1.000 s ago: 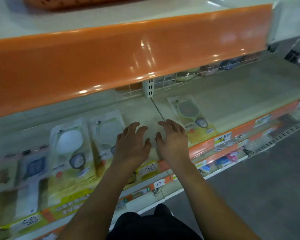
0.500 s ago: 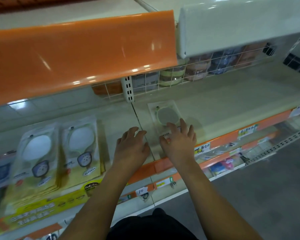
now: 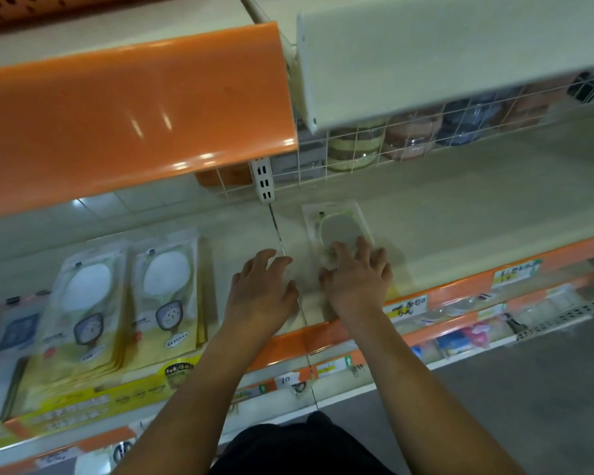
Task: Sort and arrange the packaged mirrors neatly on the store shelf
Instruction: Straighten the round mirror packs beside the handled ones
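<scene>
**Head view: one stray mirror under the right hand**

One packaged mirror [image 3: 336,228] lies alone on the shelf [image 3: 460,228], right of the seam. The right hand [image 3: 355,279] rests on its lower half, fingers spread. The left hand [image 3: 263,286] hovers beside it, fingers loosely apart, holding nothing. Two stacks [image 3: 127,296] lie well to the left. The step seems to be gathering this stray; next it likely needs sliding left onto a stack.

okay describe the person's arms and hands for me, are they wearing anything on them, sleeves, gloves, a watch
Both forearms are bare as far as the frame shows: no sleeves, gloves, watch or bracelet. The left hand and the right hand show no rings that I can make out, though the picture is soft. The only clothing in view is a dark garment low in the frame, between the arms.
</scene>
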The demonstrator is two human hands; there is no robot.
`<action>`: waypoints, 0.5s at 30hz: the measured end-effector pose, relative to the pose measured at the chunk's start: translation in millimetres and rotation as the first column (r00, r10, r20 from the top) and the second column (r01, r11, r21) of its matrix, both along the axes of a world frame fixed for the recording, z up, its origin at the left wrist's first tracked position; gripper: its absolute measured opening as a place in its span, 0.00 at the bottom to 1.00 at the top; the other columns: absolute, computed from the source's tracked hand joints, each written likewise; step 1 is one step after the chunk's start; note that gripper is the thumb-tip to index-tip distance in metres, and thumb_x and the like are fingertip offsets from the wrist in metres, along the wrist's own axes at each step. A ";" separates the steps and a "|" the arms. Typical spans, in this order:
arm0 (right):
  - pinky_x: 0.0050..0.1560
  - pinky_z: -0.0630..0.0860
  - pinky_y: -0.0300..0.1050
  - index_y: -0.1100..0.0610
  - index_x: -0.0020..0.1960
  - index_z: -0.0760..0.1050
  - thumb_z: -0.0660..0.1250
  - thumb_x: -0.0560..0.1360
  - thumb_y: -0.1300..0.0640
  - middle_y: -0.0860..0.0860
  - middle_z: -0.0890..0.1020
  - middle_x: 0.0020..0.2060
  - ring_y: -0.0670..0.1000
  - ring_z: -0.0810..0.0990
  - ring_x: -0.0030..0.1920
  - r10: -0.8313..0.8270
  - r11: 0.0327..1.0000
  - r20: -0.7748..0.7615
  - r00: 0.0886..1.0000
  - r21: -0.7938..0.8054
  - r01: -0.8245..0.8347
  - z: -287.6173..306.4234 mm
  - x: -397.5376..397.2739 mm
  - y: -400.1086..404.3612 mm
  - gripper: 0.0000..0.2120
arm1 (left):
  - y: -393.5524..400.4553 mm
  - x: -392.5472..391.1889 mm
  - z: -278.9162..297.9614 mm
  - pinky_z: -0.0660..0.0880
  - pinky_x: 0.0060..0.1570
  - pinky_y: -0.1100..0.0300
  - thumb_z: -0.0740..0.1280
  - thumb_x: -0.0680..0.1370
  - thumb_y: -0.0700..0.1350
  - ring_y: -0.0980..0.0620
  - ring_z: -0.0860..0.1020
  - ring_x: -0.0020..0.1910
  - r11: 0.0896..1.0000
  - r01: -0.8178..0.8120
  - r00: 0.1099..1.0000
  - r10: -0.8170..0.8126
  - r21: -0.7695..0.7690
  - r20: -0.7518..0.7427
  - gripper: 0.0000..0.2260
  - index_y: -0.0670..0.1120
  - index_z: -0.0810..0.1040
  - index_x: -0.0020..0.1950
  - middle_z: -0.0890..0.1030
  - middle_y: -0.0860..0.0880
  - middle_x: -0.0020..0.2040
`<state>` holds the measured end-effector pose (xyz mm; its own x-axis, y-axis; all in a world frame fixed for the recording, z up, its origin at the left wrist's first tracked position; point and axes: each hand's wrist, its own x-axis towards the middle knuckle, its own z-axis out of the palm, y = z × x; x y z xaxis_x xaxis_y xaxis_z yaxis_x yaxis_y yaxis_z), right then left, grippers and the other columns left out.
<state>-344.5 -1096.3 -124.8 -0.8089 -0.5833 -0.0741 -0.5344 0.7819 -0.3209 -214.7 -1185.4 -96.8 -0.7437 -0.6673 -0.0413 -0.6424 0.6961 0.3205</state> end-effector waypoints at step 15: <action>0.51 0.63 0.49 0.41 0.61 0.73 0.63 0.76 0.53 0.49 0.68 0.65 0.60 0.67 0.58 -0.017 0.996 -0.030 0.999 -0.090 0.014 7.7 6.5 -3.2 0.15 | -8.0 14.2 0.0 0.62 0.66 0.52 0.60 0.79 0.54 0.50 0.62 0.71 1.000 -0.008 0.999 0.009 0.012 -0.049 0.19 0.55 0.67 0.70 0.61 0.53 0.74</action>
